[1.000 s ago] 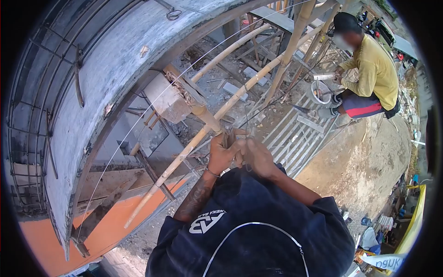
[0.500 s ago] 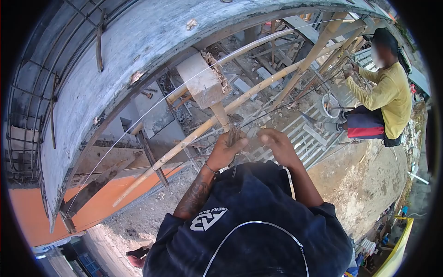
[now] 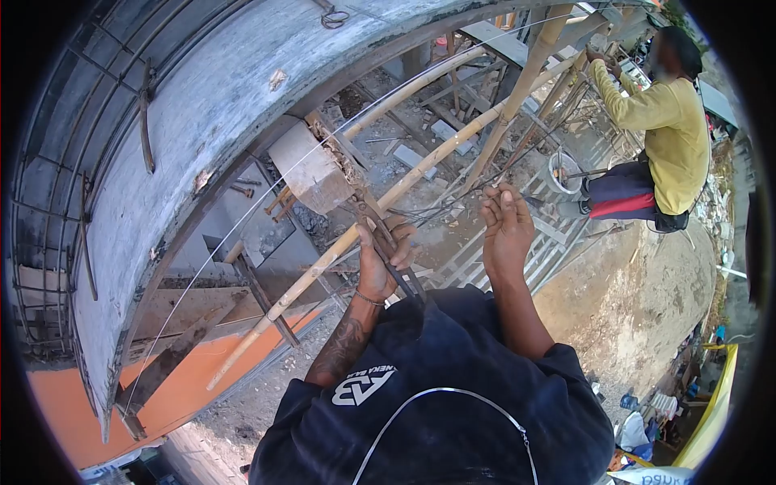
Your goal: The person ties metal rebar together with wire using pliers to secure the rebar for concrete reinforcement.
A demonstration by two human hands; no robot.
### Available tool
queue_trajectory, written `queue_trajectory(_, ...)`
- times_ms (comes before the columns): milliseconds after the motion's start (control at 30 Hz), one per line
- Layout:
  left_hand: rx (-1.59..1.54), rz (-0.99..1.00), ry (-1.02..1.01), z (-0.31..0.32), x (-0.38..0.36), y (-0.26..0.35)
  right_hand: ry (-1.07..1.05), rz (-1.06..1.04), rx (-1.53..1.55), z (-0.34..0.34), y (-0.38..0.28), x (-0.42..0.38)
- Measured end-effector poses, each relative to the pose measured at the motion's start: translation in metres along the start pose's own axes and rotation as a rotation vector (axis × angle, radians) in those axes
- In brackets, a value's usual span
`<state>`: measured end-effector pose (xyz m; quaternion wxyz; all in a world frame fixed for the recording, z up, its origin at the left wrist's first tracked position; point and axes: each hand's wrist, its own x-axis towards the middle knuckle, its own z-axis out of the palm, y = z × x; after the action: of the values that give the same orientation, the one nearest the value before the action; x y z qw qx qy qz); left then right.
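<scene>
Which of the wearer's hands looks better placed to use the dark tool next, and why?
Probably the left hand: it holds the dark tool between thumb and fingers. The right hand is raised apart from it, fingers curled; whether it pinches anything is too small to tell.

Hand tool point(image 3: 411, 281): dark grey, rusty brown tint. Wearer's shirt point(image 3: 469, 356): navy-black, white logo print point(image 3: 362, 386) by left edge. Neck chain point(image 3: 443, 394): silver. Bamboo pole point(image 3: 440, 153): pale yellow-tan. Concrete beam point(image 3: 234, 105): mottled blue-grey, tan patches by inner edge. Rebar point(image 3: 147, 121): dark brown, grid pattern. Block point(image 3: 307, 174): pale grey-beige, brown along right edge. Wall band point(image 3: 85, 408): orange. Co-worker's top point(image 3: 679, 125): mustard yellow; shorts point(image 3: 626, 190): dark navy, red panel. Bucket point(image 3: 553, 175): white. Slatted frame point(image 3: 558, 255): whitish stripes. Ground point(image 3: 630, 291): dusty tan.
</scene>
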<state>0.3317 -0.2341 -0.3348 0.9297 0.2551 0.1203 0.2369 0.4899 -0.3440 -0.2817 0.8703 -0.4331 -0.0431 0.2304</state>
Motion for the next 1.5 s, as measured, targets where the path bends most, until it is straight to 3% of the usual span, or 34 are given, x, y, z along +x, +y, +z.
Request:
queue_trajectory(100, 0.058, 0.165, 0.05, 0.01, 0.001, -0.007, -0.003, -0.095, -0.181, -0.004, 0.008, -0.014)
queue_trajectory(133, 0.057, 0.166, 0.038, 0.013, 0.0, -0.01, -0.004, -0.108, -0.18, -0.003, 0.012, -0.023)
queue_trajectory(200, 0.325, 0.165, 0.233, 0.021, 0.001, -0.016, -0.09, -0.042, -0.298, 0.001, 0.018, -0.035)
queue_trajectory(333, 0.193, 0.101, 0.416, 0.016, 0.009, -0.014, -0.116, -0.059, -0.413, 0.0, 0.017, -0.042)
queue_trajectory(633, 0.38, 0.127, 0.286, 0.024, 0.006, -0.011, -0.232, -0.062, -0.411, -0.013, 0.007, -0.023)
queue_trajectory(933, 0.372, 0.047, 0.175, 0.026, 0.003, -0.011, -0.269, -0.063, -0.406, -0.018, 0.0, -0.012)
queue_trajectory(1033, 0.374, -0.04, 0.184, 0.025, 0.002, -0.01, -0.322, -0.251, -0.502, -0.018, -0.001, -0.006)
queue_trajectory(1133, 0.291, -0.06, 0.097, 0.021, 0.001, -0.012, -0.391, -0.334, -0.392, -0.016, -0.003, 0.0)
queue_trajectory(1300, 0.341, -0.03, -0.029, 0.017, -0.001, -0.017, -0.445, -0.174, -0.081, -0.017, -0.012, 0.016)
queue_trajectory(1400, 0.386, -0.076, 0.025, 0.018, -0.003, -0.015, -0.45, -0.27, -0.276, -0.02, -0.02, 0.024)
queue_trajectory(1500, 0.317, 0.032, 0.042, 0.021, -0.001, -0.017, -0.42, -0.272, -0.309, -0.021, -0.015, 0.023)
